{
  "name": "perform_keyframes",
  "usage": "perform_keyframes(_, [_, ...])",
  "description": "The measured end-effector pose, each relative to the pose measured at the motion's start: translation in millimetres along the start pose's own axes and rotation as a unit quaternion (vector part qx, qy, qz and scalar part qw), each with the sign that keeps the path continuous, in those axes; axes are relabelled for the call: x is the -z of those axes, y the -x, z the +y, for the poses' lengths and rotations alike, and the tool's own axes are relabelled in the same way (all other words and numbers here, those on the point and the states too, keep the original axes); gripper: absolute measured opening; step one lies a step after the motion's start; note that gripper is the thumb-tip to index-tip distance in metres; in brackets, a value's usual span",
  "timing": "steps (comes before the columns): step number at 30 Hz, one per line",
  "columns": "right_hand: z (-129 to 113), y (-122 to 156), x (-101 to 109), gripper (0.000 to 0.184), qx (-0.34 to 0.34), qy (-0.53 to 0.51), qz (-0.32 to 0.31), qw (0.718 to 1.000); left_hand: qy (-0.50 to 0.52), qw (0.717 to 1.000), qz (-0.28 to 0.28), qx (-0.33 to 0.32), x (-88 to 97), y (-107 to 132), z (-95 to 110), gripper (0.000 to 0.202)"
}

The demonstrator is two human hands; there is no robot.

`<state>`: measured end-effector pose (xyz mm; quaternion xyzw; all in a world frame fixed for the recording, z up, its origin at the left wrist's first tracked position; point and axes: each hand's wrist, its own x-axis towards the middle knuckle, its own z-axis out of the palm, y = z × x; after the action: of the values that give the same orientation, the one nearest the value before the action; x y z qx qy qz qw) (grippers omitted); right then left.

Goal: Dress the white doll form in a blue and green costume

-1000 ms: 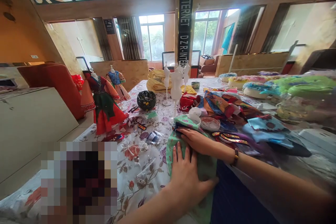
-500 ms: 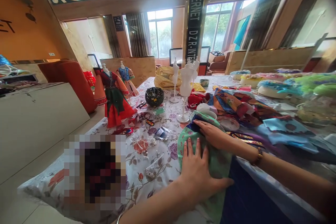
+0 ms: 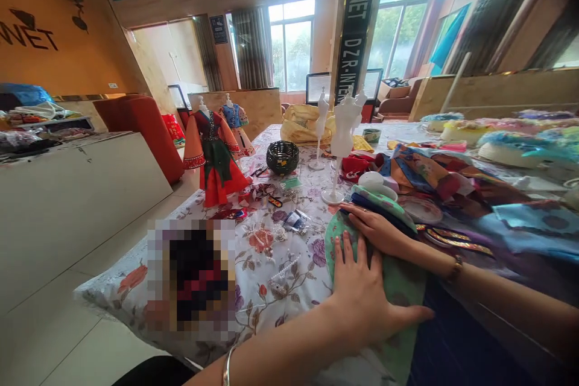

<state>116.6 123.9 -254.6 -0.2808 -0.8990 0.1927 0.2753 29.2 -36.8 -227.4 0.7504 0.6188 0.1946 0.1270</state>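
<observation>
A piece of light green fabric [image 3: 401, 289] with a small pink print lies on the table, its near-left edge curved. My left hand [image 3: 359, 289] presses flat on it with fingers spread and thumb stretched to the right. Just beyond, my right hand [image 3: 380, 230] rests with fingers stretched out over a strip of dark navy fabric on the green piece. The far edge of the green fabric curls up past my right fingertips. More navy cloth [image 3: 455, 338] extends at the lower right, under my right forearm.
White miniature dress forms [image 3: 346, 126] stand beyond my hands, near a black woven basket [image 3: 282, 158]. At the left is a doll-size red and green dress [image 3: 217, 160] on a stand. Colourful cloth [image 3: 420, 175] piles up at the right. Bead strings [image 3: 284, 268] lie left of my hands.
The view has swung left, so things appear further right. My right hand has shifted slightly along the navy fabric, and more of that strip shows beyond it. My left hand stays flat.
</observation>
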Motion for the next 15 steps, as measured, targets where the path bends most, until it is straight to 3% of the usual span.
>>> perform_keyframes(15, [-8.5,-3.1,9.5,0.038,-0.023,-0.009,0.023,0.999,-0.026,1.0,-0.003,0.014,-3.8,-2.6,-1.1,0.109])
